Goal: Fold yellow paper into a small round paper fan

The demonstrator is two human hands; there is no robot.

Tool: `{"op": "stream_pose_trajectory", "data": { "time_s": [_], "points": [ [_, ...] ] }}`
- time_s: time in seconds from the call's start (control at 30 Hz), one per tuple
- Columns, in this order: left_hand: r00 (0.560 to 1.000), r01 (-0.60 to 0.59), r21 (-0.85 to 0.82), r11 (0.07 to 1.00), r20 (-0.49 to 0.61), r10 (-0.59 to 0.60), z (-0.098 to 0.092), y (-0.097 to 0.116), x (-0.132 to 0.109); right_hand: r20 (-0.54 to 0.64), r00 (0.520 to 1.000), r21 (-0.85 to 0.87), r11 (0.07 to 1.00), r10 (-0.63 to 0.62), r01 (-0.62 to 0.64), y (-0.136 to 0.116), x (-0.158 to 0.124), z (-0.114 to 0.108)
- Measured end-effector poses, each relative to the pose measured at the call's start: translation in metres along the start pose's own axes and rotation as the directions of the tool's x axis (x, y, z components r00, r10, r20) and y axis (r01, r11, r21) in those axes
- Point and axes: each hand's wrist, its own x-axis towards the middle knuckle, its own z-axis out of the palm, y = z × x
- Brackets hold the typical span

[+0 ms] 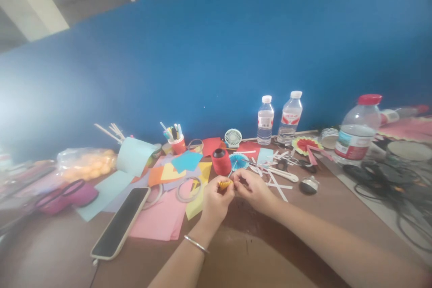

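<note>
Pinching yellow piece (225,184) in closed left hand (216,200) over desk (243,252), near red spool (221,162). Cannot tell hold of right hand (252,189), fingertips nearly together. Seemingly pleated already; not opened out like blue fan (239,162).

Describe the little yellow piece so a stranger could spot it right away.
Below the blue wall is a brown table, where the left hand and right hand sit close together before a red spool. The left pinches the yellow piece, small and ridged, unlike the larger flat yellow sheet nearby.
</note>
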Motion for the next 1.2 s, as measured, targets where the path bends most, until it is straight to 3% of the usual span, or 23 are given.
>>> {"op": "stream_pose_trajectory", "data": {
  "time_s": [0.23, 0.4, 0.5, 0.6, 0.77, 0.93, 1.07, 1.2],
  "points": [
    [0.999, 0.036, -0.043, 0.998, 0.001, -0.036, 0.0, 0.005, 0.0, -0.039, 0.999, 0.019, 1.0, -0.011, 0.012, 0.0, -0.001, 0.0],
    [0.985, 0.123, -0.205, 0.971, -0.096, -0.145, -0.004, -0.004, 0.001, -0.282, 0.954, 0.239, 0.97, 0.106, -0.038, 0.01, 0.013, -0.024],
    [0.962, 0.171, -0.457, 0.873, -0.113, -0.248, -0.004, -0.008, 0.004, -0.214, 0.966, 0.151, 0.982, 0.144, -0.113, 0.019, 0.019, -0.032],
    [0.958, 0.185, -0.687, 0.702, -0.032, -0.284, -0.003, -0.008, 0.008, -0.102, 0.991, -0.012, 0.996, 0.084, -0.086, 0.028, 0.02, -0.028],
    [0.954, 0.205, -0.817, 0.539, 0.043, -0.298, -0.005, -0.008, 0.01, -0.021, 1.0, -0.112, 0.994, 0.013, -0.015, 0.039, 0.018, -0.02],
    [0.944, 0.233, -0.853, 0.467, 0.082, -0.32, -0.006, -0.009, 0.009, 0.01, 0.998, -0.083, 0.995, 0.063, -0.062, 0.043, 0.019, -0.024],
    [0.95, 0.24, -0.853, 0.464, 0.106, -0.295, -0.005, -0.008, 0.009, -0.009, 0.977, -0.059, 0.975, 0.213, -0.214, 0.042, 0.021, -0.026],
    [0.955, 0.23, -0.859, 0.458, 0.109, -0.276, -0.004, -0.008, 0.008, -0.027, 0.969, -0.066, 0.967, 0.244, -0.245, 0.041, 0.021, -0.025]
  ]
}}
